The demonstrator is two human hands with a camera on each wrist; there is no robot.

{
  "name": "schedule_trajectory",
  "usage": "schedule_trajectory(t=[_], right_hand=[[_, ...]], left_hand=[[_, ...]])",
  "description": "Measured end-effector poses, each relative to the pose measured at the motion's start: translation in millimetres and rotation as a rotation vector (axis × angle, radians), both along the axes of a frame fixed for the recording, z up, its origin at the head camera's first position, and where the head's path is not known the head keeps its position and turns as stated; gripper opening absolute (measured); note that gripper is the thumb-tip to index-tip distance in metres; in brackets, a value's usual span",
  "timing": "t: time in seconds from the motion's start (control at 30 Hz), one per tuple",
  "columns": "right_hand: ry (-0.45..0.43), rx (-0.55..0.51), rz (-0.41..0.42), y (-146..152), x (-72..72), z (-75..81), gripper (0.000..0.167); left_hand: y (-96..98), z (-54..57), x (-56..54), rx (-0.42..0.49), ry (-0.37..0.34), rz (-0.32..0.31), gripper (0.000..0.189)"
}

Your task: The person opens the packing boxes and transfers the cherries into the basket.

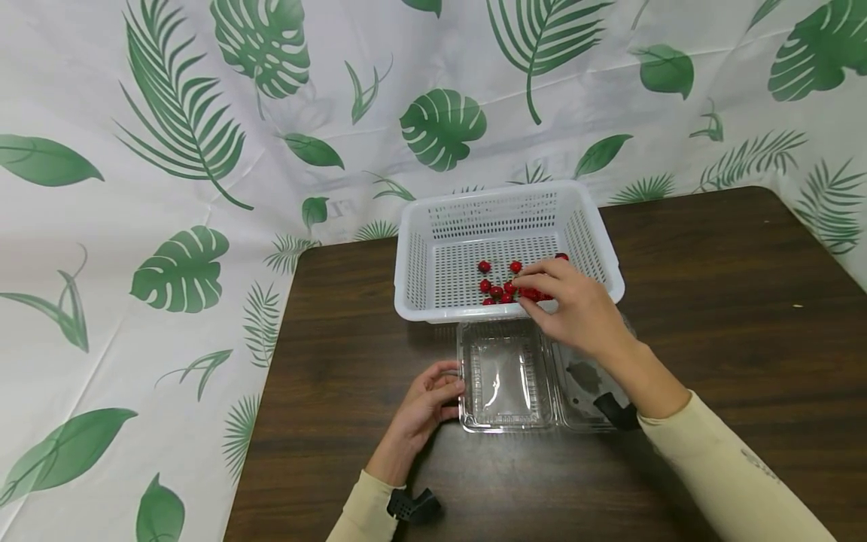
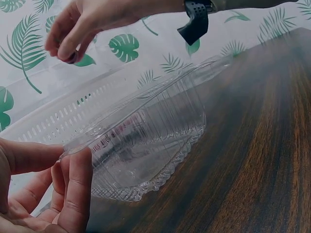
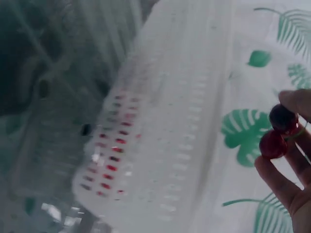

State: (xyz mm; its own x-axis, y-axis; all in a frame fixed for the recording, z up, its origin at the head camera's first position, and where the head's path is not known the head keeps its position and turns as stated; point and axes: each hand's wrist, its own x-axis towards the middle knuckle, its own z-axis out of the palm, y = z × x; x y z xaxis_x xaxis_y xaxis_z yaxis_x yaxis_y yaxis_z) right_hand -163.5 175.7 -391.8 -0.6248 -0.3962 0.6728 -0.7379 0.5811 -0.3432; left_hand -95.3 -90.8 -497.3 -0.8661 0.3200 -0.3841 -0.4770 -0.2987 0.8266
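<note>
My right hand (image 1: 576,305) is over the front right part of a white perforated plastic basket (image 1: 442,315). Between its thumb and fingers it pinches two dark red cherries (image 3: 273,144) with a green stem, seen in the right wrist view. More red cherries (image 1: 497,291) lie on the basket's floor, partly hidden behind that hand. My left hand (image 1: 423,403) grips the left edge of a clear plastic clamshell box (image 1: 504,384), thumb on the rim and fingers below. The box lies unfolded in front of the basket, its right half (image 1: 585,388) partly under my right forearm.
The dark wooden table (image 1: 339,452) extends to both sides of the box. A white cloth with green leaf prints (image 1: 366,150) hangs behind it and along the left. Black straps (image 1: 413,506) are on both wrists.
</note>
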Motion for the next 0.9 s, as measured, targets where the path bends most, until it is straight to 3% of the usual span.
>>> schedule_trajectory(t=[0.27,0.67,0.9], right_hand=[[-0.113,-0.066,-0.136,12,-7.6,-16.4,0.029],[-0.159,-0.048,-0.185,17,-9.6,-25.4,0.026],[-0.142,-0.027,-0.220,20,-7.8,-29.0,0.028]], left_hand=[[0.0,-0.2,-0.1,0.006,-0.004,0.000,0.032],[0.4,-1.1,-0.7,0.004,-0.001,-0.002,0.034],[-3.8,1.4,-1.7,0.014,0.006,0.017,0.031]])
